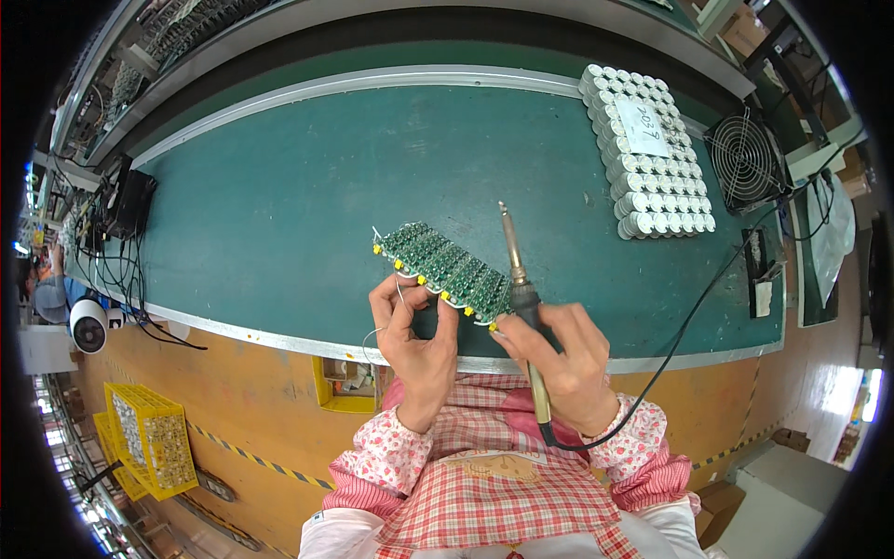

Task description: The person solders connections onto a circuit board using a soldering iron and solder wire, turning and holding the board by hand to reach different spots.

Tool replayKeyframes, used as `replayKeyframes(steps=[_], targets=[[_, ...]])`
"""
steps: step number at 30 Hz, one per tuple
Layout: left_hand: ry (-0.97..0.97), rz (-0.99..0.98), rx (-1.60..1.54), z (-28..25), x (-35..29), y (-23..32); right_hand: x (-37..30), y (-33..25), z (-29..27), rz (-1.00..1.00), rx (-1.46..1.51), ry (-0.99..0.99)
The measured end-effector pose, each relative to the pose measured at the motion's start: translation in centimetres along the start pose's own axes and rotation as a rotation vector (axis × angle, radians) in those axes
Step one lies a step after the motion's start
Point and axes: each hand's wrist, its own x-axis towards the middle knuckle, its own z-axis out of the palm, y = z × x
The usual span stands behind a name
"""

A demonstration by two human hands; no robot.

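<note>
A green panel of small circuit boards point(447, 264), with yellow parts along its near edge, is tilted above the front of the green table. My left hand point(416, 345) grips its near edge, fingers closed, with a thin pale wire beside them. In my right hand point(565, 361) is a soldering iron point(512, 244), its metal tip pointing up and away from me. The fingertips of that hand also touch the right end of the panel. Its black cord loops from the lower end of the handle to the right.
On the right of the green table point(307, 177) stands a block of white cylinders point(661, 200) with a paper label. A black fan point(745, 158) sits beyond it. Black cables point(107, 270) hang at the left edge. A yellow crate point(154, 438) stands on the floor at left.
</note>
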Motion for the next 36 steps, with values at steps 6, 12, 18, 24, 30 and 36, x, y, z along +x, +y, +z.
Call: replayKeyframes(steps=[6,12,18,24,30,36], targets=[[-0.032,0.01,-0.079,-0.2,0.3,-0.6,0.4,-0.2,-0.6,0.028,0.238,0.03],[-0.136,-0.109,-0.136,-1.5,0.6,-1.1,-0.2,0.8,-0.9,0.173,0.519,0.245],[-0.177,-0.197,-0.191,-1.8,0.9,-0.2,0.3,0.3,0.4,0.633,1.042,0.241],[-0.19,-0.236,-0.199,-2.2,0.7,-0.4,1.7,0.3,1.7,0.689,1.077,0.247],[-0.19,-0.213,-0.187,-2.3,0.7,-0.3,3.4,1.6,1.8,0.826,1.252,0.248],[-0.19,-0.196,-0.16,-2.4,0.7,-0.2,4.0,2.6,2.4,0.786,1.305,0.16]])
